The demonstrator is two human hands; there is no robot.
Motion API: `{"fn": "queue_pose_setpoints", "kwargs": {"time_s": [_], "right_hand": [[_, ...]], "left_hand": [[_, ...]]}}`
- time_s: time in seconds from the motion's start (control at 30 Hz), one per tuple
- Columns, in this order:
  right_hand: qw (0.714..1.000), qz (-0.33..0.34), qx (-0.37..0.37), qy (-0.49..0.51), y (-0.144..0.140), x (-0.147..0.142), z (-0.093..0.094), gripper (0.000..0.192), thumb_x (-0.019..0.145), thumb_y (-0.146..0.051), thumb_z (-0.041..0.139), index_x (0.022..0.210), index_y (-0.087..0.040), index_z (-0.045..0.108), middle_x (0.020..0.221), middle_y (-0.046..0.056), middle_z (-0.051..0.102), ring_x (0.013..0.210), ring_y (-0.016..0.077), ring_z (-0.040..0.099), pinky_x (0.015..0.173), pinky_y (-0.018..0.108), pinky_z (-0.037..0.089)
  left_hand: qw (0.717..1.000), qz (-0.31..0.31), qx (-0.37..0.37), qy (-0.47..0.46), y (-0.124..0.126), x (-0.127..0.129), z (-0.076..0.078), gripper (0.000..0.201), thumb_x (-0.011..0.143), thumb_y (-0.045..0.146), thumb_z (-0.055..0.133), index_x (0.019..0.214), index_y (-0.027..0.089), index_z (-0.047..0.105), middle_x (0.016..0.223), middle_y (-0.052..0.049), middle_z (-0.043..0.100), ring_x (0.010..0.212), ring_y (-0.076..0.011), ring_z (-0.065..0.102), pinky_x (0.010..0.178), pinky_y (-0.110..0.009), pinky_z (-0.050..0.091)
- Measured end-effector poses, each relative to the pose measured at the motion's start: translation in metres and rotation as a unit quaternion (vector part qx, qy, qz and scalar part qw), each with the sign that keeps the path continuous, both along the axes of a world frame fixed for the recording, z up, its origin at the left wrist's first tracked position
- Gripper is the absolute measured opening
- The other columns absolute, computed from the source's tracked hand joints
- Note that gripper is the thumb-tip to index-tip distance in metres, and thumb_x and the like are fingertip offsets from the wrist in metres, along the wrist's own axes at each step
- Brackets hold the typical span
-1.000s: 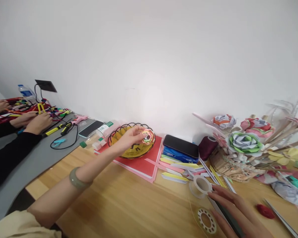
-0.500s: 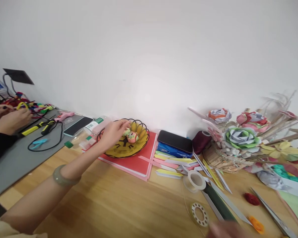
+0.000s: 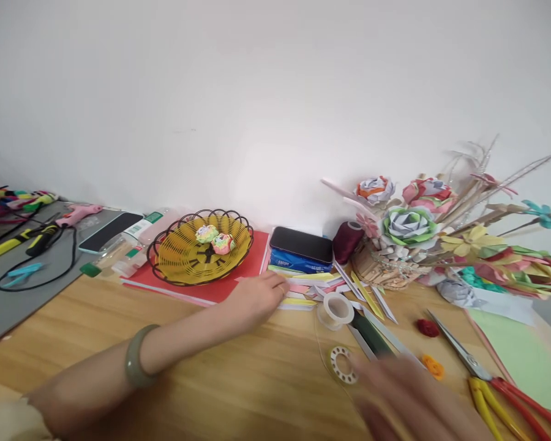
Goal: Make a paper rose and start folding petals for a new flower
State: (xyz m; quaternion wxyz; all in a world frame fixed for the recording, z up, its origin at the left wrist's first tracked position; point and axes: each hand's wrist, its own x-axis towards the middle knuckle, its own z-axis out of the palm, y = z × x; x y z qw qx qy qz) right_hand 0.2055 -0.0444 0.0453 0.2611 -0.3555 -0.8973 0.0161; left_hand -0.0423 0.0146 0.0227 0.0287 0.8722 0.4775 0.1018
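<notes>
My left hand (image 3: 259,295) reaches across the wooden table (image 3: 202,367) and rests its fingers on the coloured paper strips (image 3: 303,288) in front of the blue tissue pack (image 3: 296,262); it grips nothing that I can see. A green bangle is on that wrist. Two small paper roses (image 3: 215,239) lie in the yellow wire basket (image 3: 174,257) behind it. My right hand (image 3: 408,398) is blurred at the bottom right, low over the table near a white tape ring (image 3: 343,364) and a dark green strip (image 3: 371,334).
A clear tape roll (image 3: 335,308), scissors with red and yellow handles (image 3: 482,373), a maroon thread spool (image 3: 348,241) and a bouquet of paper flowers (image 3: 408,226) stand at the right. A black phone (image 3: 302,244) lies on the tissue pack. A glue gun (image 3: 76,214) and cables lie on the grey mat (image 3: 9,300) at left.
My left hand put the paper rose into the basket, let go, and came down to the paper strips. My right hand moved down and back toward me. The view has swung to the right.
</notes>
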Motion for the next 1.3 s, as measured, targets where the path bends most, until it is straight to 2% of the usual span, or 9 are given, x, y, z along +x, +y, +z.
{"fn": "queue_pose_setpoints", "kwargs": {"time_s": [0.2,0.37,0.53,0.67,0.77,0.97,1.07,1.17,1.3], "right_hand": [[0.988,-0.083,-0.024,-0.128,0.054,-0.009,-0.025,0.047,0.083,-0.029,0.049,0.127,-0.017,0.041,0.128,0.016,0.047,0.106,0.0313,0.054,0.078,0.047,0.050],[0.990,-0.081,-0.075,-0.084,0.055,-0.003,-0.013,0.034,0.088,-0.024,0.039,0.122,-0.020,0.044,0.120,0.010,0.053,0.094,0.0213,0.060,0.076,0.035,0.051],[0.968,-0.245,-0.041,0.042,0.055,0.054,0.016,0.049,0.078,-0.058,0.044,0.110,-0.021,0.052,0.107,0.011,0.061,0.078,0.0241,0.062,0.065,0.036,0.050],[0.921,-0.385,-0.056,-0.014,0.058,0.106,0.023,0.057,0.074,-0.063,0.039,0.109,-0.021,0.054,0.110,0.014,0.061,0.082,0.0304,0.063,0.068,0.042,0.048],[0.902,-0.420,-0.066,-0.079,0.063,0.124,0.018,0.059,0.078,-0.059,0.036,0.116,-0.015,0.049,0.110,0.020,0.060,0.090,0.0359,0.061,0.070,0.043,0.047],[0.886,-0.423,-0.107,-0.159,0.075,0.120,0.006,0.053,0.084,-0.053,0.032,0.112,-0.012,0.052,0.103,0.021,0.063,0.080,0.0346,0.064,0.056,0.038,0.046],[0.897,-0.404,-0.039,-0.174,0.071,0.113,0.005,0.051,0.087,-0.048,0.029,0.114,-0.010,0.051,0.119,0.022,0.054,0.095,0.0365,0.058,0.066,0.042,0.045],[0.921,-0.336,0.067,-0.186,0.060,0.105,0.001,0.046,0.089,-0.040,0.027,0.102,-0.009,0.058,0.110,0.020,0.056,0.100,0.0348,0.052,0.078,0.043,0.041],[0.964,-0.214,0.004,-0.157,0.048,0.088,-0.016,0.032,0.087,-0.038,0.037,0.076,-0.021,0.061,0.082,0.006,0.062,0.078,0.0221,0.057,0.062,0.032,0.044]], "left_hand": [[0.998,0.049,-0.001,0.045,0.015,0.023,-0.011,0.056,0.079,0.038,0.055,0.126,0.013,0.038,0.124,-0.015,0.047,0.114,-0.0285,0.042,0.093,-0.042,0.040],[0.997,0.034,-0.012,0.068,0.018,0.026,-0.015,0.037,0.084,0.022,0.046,0.120,0.015,0.046,0.108,-0.012,0.055,0.107,-0.0259,0.047,0.087,-0.039,0.044],[0.996,0.047,-0.015,0.079,0.021,0.024,-0.013,0.036,0.084,0.013,0.038,0.119,0.014,0.047,0.108,-0.014,0.054,0.102,-0.0254,0.049,0.076,-0.036,0.048],[0.996,0.035,-0.012,0.079,0.025,0.027,-0.013,0.042,0.085,0.011,0.034,0.125,0.014,0.042,0.113,-0.013,0.056,0.108,-0.0245,0.046,0.084,-0.036,0.045],[0.996,0.041,-0.005,0.077,0.026,0.029,-0.012,0.042,0.085,0.011,0.033,0.125,0.013,0.042,0.112,-0.014,0.057,0.104,-0.0256,0.049,0.081,-0.038,0.046],[0.996,0.056,0.007,0.066,0.025,0.026,-0.005,0.032,0.086,0.022,0.041,0.116,0.018,0.051,0.111,-0.012,0.058,0.097,-0.0230,0.055,0.073,-0.032,0.048],[0.997,0.056,0.011,0.047,0.024,0.019,0.003,0.033,0.086,0.033,0.043,0.115,0.019,0.052,0.113,-0.009,0.058,0.104,-0.0214,0.053,0.077,-0.029,0.047],[0.996,0.093,-0.006,-0.003,0.022,0.015,0.016,0.032,0.090,0.030,0.033,0.109,0.020,0.057,0.110,-0.005,0.062,0.099,-0.0174,0.056,0.075,-0.024,0.045],[0.987,0.139,-0.046,-0.060,0.019,0.016,0.032,0.037,0.090,0.031,0.028,0.095,0.023,0.063,0.104,-0.002,0.064,0.074,-0.0128,0.062,0.063,-0.022,0.043]]}}
